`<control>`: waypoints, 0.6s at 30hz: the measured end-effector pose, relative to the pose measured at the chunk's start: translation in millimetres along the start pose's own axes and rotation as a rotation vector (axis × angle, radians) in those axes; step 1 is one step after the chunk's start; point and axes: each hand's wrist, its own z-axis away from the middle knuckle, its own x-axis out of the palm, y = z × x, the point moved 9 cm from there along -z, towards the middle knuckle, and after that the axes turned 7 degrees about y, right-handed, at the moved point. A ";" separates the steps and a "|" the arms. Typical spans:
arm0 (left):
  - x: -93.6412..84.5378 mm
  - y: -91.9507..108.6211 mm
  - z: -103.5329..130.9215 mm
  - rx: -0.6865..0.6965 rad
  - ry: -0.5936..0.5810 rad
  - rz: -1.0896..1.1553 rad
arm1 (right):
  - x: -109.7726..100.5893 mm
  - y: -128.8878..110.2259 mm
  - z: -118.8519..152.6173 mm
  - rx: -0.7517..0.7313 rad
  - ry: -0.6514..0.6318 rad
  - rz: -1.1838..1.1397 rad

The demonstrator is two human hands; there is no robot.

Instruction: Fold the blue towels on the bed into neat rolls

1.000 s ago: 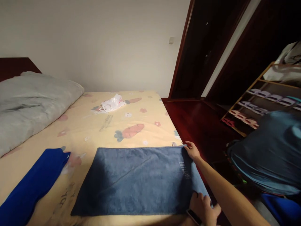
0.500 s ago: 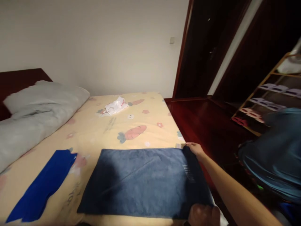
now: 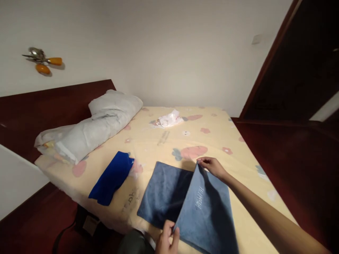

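Observation:
A blue-grey towel (image 3: 209, 218) with pale lettering lies on the bed. Its right part is lifted and doubled over toward the left, and the raised edge slants across the middle. My right hand (image 3: 213, 167) pinches the far corner of that edge. At the near corner, my left hand (image 3: 168, 238) grips the same edge between thumb and fingers. Flat on the sheet, left of the towel, is a folded bright blue cloth (image 3: 112, 178).
The bed (image 3: 148, 141) has a yellow carrot-print sheet. A crumpled white plastic bag (image 3: 169, 119) lies toward the wall. A grey quilt (image 3: 97, 130) is bunched by the dark headboard (image 3: 53, 106). A dark bag (image 3: 87, 225) sits below the near edge. A doorway is at right.
Both hands have carried the towel's right edge up and leftward, folding it over the rest. The view has turned left, showing more headboard and no shoe rack.

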 end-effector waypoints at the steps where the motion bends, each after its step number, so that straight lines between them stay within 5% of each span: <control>1: -25.8 -7.3 -9.5 0.026 0.098 -0.030 | 27.9 -7.9 -13.0 -0.022 0.002 0.022; 5: -107.8 -38.6 -44.4 0.072 0.330 -0.218 | 144.5 -16.0 -57.8 -0.053 -0.057 0.114; 9: -143.0 -76.1 -67.4 -0.071 0.358 -0.315 | 234.6 5.6 -76.9 -0.012 -0.138 0.243; 12: -135.9 -93.3 -73.2 -0.115 0.284 -0.261 | 264.1 25.1 -78.3 0.019 -0.160 0.345; 18: -121.1 -112.7 -73.8 -0.122 0.255 -0.153 | 271.4 33.8 -77.0 0.008 -0.207 0.336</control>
